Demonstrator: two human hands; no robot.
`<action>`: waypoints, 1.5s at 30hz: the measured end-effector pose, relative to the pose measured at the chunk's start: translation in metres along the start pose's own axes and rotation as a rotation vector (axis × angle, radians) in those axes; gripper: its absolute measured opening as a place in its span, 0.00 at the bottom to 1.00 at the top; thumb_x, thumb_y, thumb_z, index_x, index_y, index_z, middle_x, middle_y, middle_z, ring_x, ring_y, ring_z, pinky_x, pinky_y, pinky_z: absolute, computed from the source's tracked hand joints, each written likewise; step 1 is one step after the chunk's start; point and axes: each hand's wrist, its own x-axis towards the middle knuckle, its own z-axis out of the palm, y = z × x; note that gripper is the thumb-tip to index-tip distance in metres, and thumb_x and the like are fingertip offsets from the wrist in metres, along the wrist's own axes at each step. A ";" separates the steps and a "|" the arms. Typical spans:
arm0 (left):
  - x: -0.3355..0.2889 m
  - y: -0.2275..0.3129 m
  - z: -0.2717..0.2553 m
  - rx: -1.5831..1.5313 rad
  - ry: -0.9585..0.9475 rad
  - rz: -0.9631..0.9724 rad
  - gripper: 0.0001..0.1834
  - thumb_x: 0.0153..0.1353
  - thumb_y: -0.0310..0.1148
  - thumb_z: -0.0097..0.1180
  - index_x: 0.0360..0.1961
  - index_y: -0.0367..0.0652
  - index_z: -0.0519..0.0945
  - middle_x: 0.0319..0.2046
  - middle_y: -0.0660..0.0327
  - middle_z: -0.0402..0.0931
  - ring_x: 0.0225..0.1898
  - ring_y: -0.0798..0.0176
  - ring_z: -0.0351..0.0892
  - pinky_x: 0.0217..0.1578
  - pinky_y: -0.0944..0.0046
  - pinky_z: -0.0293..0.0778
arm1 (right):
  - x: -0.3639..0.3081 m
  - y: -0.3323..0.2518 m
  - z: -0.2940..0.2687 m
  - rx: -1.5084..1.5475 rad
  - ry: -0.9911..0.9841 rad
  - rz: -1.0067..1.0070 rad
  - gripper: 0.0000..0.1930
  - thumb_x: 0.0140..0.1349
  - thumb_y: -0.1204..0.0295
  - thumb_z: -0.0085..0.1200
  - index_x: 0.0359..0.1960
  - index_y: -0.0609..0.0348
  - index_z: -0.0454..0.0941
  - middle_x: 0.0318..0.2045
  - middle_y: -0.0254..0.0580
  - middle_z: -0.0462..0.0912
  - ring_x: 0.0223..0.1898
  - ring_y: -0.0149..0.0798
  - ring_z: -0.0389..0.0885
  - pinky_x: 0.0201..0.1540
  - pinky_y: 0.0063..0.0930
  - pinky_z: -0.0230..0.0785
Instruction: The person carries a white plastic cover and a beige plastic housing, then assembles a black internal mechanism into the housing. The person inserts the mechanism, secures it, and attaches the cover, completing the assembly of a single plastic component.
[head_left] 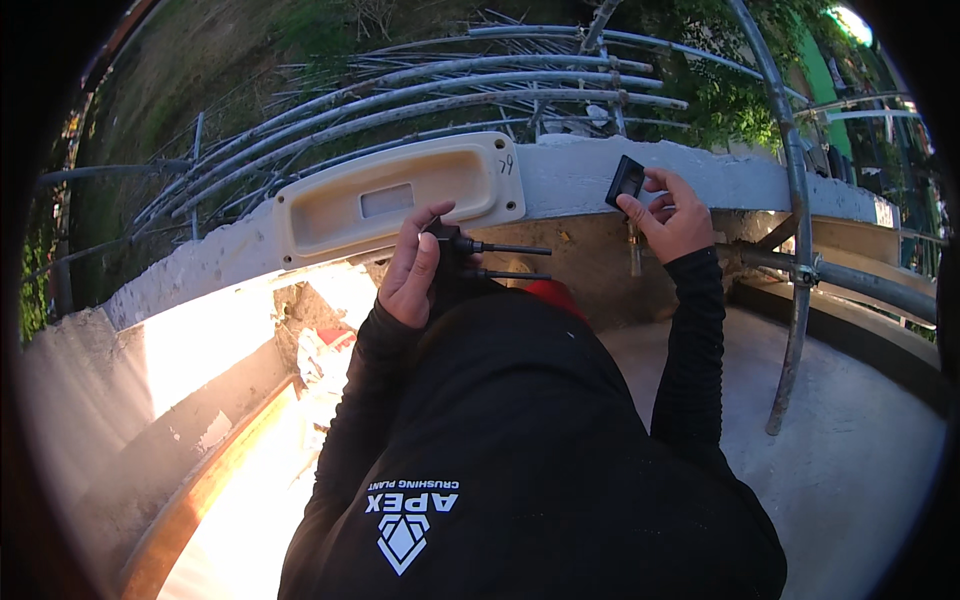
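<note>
My left hand (408, 275) is closed on a dark block with two thin rods (510, 249) that point right, one above the other; the fingers hide part of the block. My right hand (680, 220) pinches a small black rectangular frame (625, 182) by its right side, over the ledge. Just beyond my left hand, a long beige recessed panel (400, 192) lies on the concrete ledge. It has a rectangular opening in its bottom, holes at its corners and a handwritten mark at its right end.
The grey concrete ledge (740, 178) runs across in front of me. Metal scaffold pipes (795, 200) stand at the right, and several more pipes (430, 110) lie beyond the ledge above grass. Bright sunlight falls on the floor at left, beside a wooden board (215, 480).
</note>
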 end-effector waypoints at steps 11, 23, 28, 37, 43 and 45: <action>0.008 -0.007 0.018 0.261 -0.148 0.269 0.30 0.76 0.47 0.49 0.67 0.39 0.57 0.67 0.44 0.67 0.69 0.51 0.68 0.69 0.53 0.62 | -0.054 -0.091 0.090 0.968 -0.529 -0.178 0.29 0.61 0.70 0.70 0.63 0.60 0.73 0.51 0.42 0.83 0.51 0.35 0.82 0.57 0.32 0.75; 0.076 0.054 -0.105 1.451 0.080 0.502 0.33 0.58 0.45 0.72 0.61 0.44 0.75 0.59 0.50 0.75 0.60 0.44 0.76 0.60 0.51 0.74 | -0.038 -0.071 0.104 0.919 -0.356 -0.105 0.30 0.62 0.63 0.70 0.62 0.62 0.74 0.53 0.45 0.84 0.55 0.36 0.81 0.60 0.32 0.73; 0.111 0.063 -0.104 1.550 -0.153 0.012 0.38 0.60 0.58 0.66 0.63 0.44 0.74 0.57 0.48 0.77 0.59 0.43 0.77 0.60 0.49 0.74 | -0.037 -0.071 0.113 0.914 -0.329 -0.116 0.30 0.61 0.60 0.70 0.61 0.61 0.75 0.51 0.45 0.85 0.54 0.36 0.82 0.60 0.33 0.73; 0.129 0.040 -0.111 1.752 -0.220 0.289 0.32 0.65 0.65 0.53 0.42 0.42 0.80 0.41 0.54 0.80 0.47 0.50 0.80 0.48 0.51 0.76 | -0.048 -0.068 0.102 0.877 -0.261 -0.009 0.29 0.63 0.59 0.69 0.60 0.64 0.77 0.49 0.42 0.85 0.52 0.32 0.83 0.58 0.29 0.74; 0.125 0.044 -0.115 1.829 -0.173 0.496 0.29 0.65 0.61 0.56 0.39 0.41 0.80 0.37 0.55 0.79 0.43 0.51 0.81 0.40 0.54 0.79 | -0.054 -0.068 0.094 0.885 -0.229 -0.043 0.29 0.64 0.59 0.69 0.60 0.64 0.77 0.48 0.41 0.85 0.51 0.30 0.82 0.57 0.29 0.74; 0.117 0.059 -0.112 1.845 -0.192 0.485 0.28 0.65 0.60 0.58 0.39 0.41 0.79 0.35 0.56 0.79 0.41 0.51 0.81 0.38 0.55 0.79 | -0.057 -0.070 0.089 0.913 -0.209 -0.112 0.29 0.64 0.58 0.69 0.60 0.64 0.76 0.48 0.42 0.85 0.50 0.30 0.82 0.56 0.29 0.75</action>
